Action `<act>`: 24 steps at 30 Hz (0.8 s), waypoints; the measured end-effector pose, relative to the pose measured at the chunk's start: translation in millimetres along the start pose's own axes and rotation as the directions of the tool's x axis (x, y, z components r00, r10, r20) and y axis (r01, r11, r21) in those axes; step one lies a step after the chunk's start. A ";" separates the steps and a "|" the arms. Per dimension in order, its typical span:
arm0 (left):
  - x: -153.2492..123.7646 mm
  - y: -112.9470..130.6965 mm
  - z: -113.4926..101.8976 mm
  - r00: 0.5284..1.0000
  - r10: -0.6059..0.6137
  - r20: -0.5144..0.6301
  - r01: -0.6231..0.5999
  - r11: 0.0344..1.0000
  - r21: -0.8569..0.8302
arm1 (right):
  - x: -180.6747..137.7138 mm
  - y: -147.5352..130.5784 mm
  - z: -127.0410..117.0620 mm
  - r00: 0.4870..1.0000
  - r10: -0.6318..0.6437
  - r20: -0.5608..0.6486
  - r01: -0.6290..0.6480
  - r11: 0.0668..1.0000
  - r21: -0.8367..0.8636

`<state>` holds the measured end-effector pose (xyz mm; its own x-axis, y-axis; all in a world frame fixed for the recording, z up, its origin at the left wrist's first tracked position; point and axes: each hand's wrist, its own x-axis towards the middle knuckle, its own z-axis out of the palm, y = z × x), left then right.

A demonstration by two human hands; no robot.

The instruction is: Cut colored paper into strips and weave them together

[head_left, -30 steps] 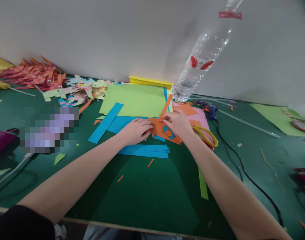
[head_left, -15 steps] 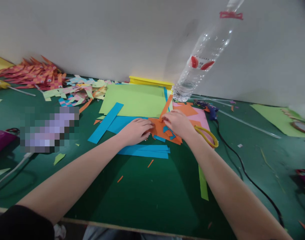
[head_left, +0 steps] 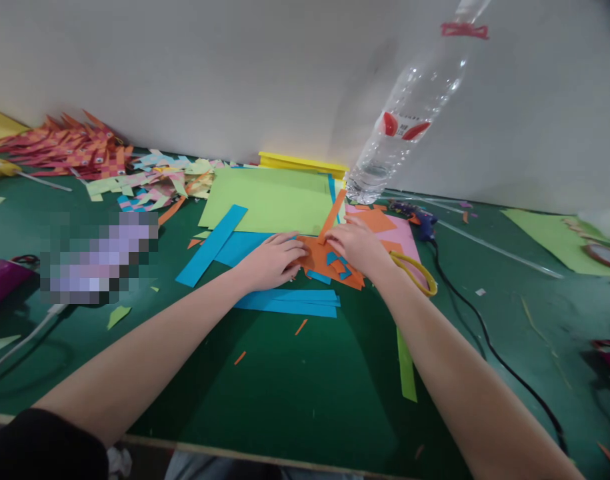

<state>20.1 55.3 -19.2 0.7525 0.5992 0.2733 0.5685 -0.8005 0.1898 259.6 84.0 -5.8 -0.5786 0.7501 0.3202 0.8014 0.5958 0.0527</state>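
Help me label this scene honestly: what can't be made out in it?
All in the head view:
What lies beneath the left hand: hidden by the hand itself.
Whether the right hand pinches the orange strip: the hand itself covers the contact.
Top of the bottle: cut off by the upper edge.
Fine print on its label: too small to read.
What the lilac object is: covered by pixel blocks.

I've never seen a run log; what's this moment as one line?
left hand: at orange paper | right hand: at orange strip | blue strips: on table

A grey wall (head_left: 185, 73) (faintly shadowed) backs the green table (head_left: 285, 400).
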 end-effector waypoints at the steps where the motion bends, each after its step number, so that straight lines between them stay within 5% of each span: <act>1: -0.3 0.2 -0.3 1.000 -0.011 0.010 0.011 1.000 0.001 | 0.1 -0.4 -0.6 1.000 -0.001 0.006 0.001 1.000 -0.006; 13: 0.7 -0.3 -1.2 0.997 -0.037 0.075 0.037 0.999 -0.005 | 0.8 -4.7 -9.0 0.997 0.077 0.005 -0.077 0.996 0.044; 24: 0.8 0.0 -1.1 0.997 -0.035 0.063 0.036 0.999 -0.010 | 5.8 -14.9 -32.6 0.971 0.228 -0.073 -0.191 0.921 0.339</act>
<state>20.4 55.8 -17.9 0.7515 0.6267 0.2062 0.5917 -0.7785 0.2093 249.2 70.1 26.2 -0.3678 0.8432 0.3921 0.7973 0.5029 -0.3337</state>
